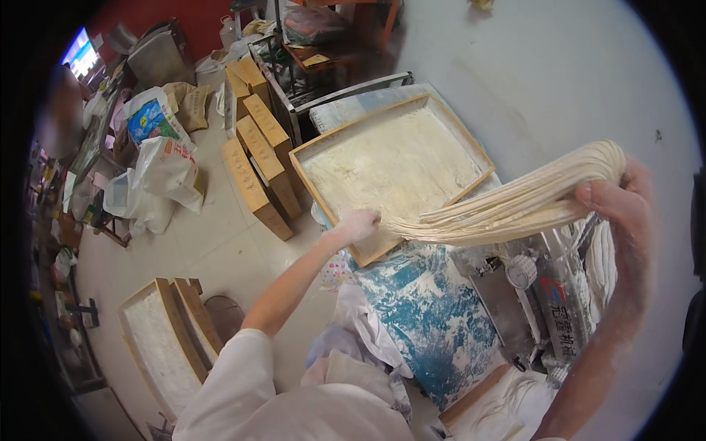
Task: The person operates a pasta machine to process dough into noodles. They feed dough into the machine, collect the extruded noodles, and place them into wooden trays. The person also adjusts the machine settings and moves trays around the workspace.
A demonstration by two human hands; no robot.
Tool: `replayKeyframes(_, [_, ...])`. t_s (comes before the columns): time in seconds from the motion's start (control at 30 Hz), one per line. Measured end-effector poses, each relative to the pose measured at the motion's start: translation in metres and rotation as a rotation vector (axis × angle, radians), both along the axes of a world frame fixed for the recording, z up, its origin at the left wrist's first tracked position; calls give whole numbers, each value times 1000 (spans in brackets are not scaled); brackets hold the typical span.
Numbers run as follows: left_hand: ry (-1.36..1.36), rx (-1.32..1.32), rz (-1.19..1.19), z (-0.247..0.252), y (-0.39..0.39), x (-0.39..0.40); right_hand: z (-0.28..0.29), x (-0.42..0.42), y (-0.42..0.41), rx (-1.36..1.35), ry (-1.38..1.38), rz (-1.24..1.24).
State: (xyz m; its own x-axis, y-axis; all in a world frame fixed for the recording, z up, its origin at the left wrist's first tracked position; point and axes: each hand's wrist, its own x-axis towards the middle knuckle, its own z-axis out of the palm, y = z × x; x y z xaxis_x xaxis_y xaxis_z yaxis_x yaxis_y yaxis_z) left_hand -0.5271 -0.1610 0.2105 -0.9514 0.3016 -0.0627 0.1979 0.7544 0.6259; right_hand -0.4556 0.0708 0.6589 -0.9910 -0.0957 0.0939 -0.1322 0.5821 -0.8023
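Observation:
My right hand (620, 195) is raised at the right and grips a thick hank of fresh noodles (513, 204). The strands fold over at the hand and stretch left in a sagging bundle. Their far ends reach the near corner of a shallow wooden tray (328, 195) whose bottom is coated with pale flour. Over that corner is my left hand (359, 225), its fingers curled, just left of the strand ends. Whether it pinches anything is hidden. Flour dusts both hands.
Below the noodles lies a flour-smeared blue work surface (424, 314), beside a metal noodle machine (529, 292). More noodles (504, 405) lie in a box at the bottom. Wooden trays (259, 165) stand on edge on the floor, with others (182, 325) lower left. Bags (168, 165) sit farther left.

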Motion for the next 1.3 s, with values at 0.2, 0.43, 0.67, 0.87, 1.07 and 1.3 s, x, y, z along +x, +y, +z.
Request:
replayKeyframes(0.2, [-131, -17, -17, -38, -10, 14, -26, -46, -53, -7, -55, 198])
replayKeyframes(0.43, [-87, 80, 93, -57, -34, 8, -72, -74, -90, -42, -192, 254])
replayKeyframes(0.67, [-318, 637, 388, -56, -57, -12, -165, -93, -98, 269, -214, 258])
replayKeyframes(0.87, [-154, 531, 376, -59, -60, -19, -293, -90, -104, 232, -287, 310])
replayKeyframes(1.07, [-161, 225, 270, -54, -41, -26, -400, -83, -96, 218, -361, 286])
replayKeyframes(1.3, [-211, -53, 84, -65, -23, -32, -446, -75, -94, 215, -163, 259])
